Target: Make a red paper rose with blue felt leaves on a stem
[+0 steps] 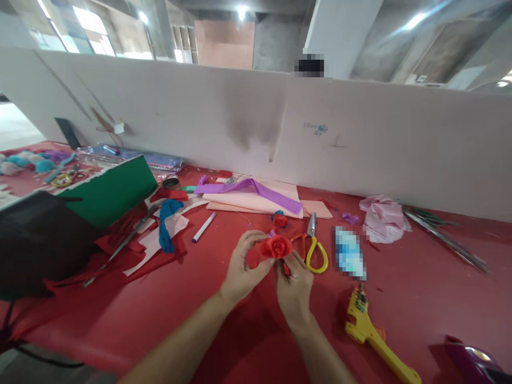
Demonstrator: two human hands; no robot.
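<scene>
A red paper rose (276, 246) is held above the red table (420, 298) between both hands. My left hand (242, 266) curls around its left side and a red paper strip, fingers closed on it. My right hand (295, 285) pinches the flower's base from below. A second small red rose (280, 219) lies just behind. Scissors with yellow and orange handles (315, 246) lie right beside my right hand.
A yellow glue gun (374, 333) lies at the front right, a purple object (472, 360) at the corner. Pink and purple paper sheets (256, 197), a white marker (204, 227), green card (110, 192), a black sheet (38, 240) and pink tissue (384, 216) surround the hands. A white partition (360, 144) stands behind.
</scene>
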